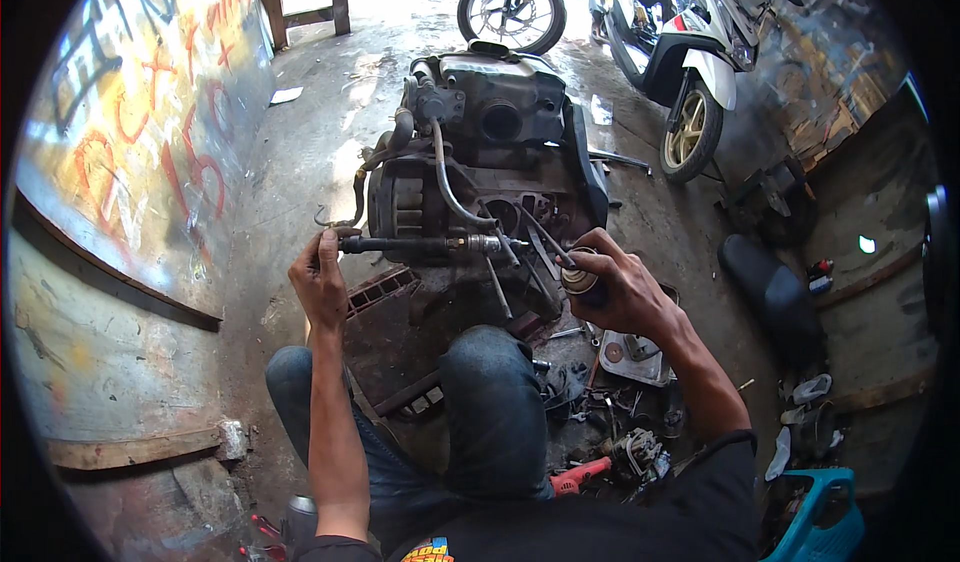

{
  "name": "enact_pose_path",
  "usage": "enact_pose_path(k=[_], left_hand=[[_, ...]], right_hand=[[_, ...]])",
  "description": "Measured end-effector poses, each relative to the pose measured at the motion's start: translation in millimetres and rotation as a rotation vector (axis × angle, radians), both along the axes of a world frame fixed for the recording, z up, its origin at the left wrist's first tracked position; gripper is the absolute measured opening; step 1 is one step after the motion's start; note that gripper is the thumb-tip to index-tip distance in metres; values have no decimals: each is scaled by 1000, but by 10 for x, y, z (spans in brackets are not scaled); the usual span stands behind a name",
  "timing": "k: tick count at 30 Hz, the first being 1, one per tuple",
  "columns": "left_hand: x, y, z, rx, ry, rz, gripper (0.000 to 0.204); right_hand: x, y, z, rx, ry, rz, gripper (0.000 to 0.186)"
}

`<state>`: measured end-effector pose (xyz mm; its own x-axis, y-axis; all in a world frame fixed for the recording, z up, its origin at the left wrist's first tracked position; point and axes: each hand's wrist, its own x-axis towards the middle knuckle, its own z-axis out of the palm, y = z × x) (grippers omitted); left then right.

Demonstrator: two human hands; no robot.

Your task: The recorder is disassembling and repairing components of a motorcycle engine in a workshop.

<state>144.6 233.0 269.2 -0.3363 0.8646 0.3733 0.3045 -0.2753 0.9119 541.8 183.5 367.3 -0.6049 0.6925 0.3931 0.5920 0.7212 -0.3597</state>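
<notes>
My left hand (pixel 320 280) is closed on the left end of a black tube (pixel 395 246) with a metal fitting (pixel 482 244) at its other end. The tube lies level across the view, and its thin tip points right. In my right hand (pixel 628 287) is a spray can (pixel 578 280), its top close to that tip, with a finger at the nozzle. Whether spray comes out I cannot tell. Just beyond both hands stands a large dark engine (pixel 410 197) with a bent metal pipe (pixel 447 177) running down its front.
Tools and small parts (pixel 600 402) lie on the floor by my right knee, near a metal tray (pixel 640 362) and a red power tool (pixel 580 475). A black seat (pixel 770 297) and a teal plastic stool (pixel 825 512) stand right. Motorbikes (pixel 695 112) are parked behind; a painted wall (pixel 150 132) rises left.
</notes>
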Motion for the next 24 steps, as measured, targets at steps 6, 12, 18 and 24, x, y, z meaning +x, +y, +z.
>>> enact_pose_path(k=[6,12,18,24], left_hand=[[-16,11,-28,-8,-8,3,39],[-15,13,-27,-3,-26,-9,39],[-9,-10,8,-22,15,-10,39],[23,-13,36,26,-11,-13,39]], right_hand=[[-8,-1,-16,0,17,2,80],[-22,-26,2,-6,21,-17,80],[-24,-61,6,-16,34,-41,79],[-23,-49,-3,-27,21,-49,79]])
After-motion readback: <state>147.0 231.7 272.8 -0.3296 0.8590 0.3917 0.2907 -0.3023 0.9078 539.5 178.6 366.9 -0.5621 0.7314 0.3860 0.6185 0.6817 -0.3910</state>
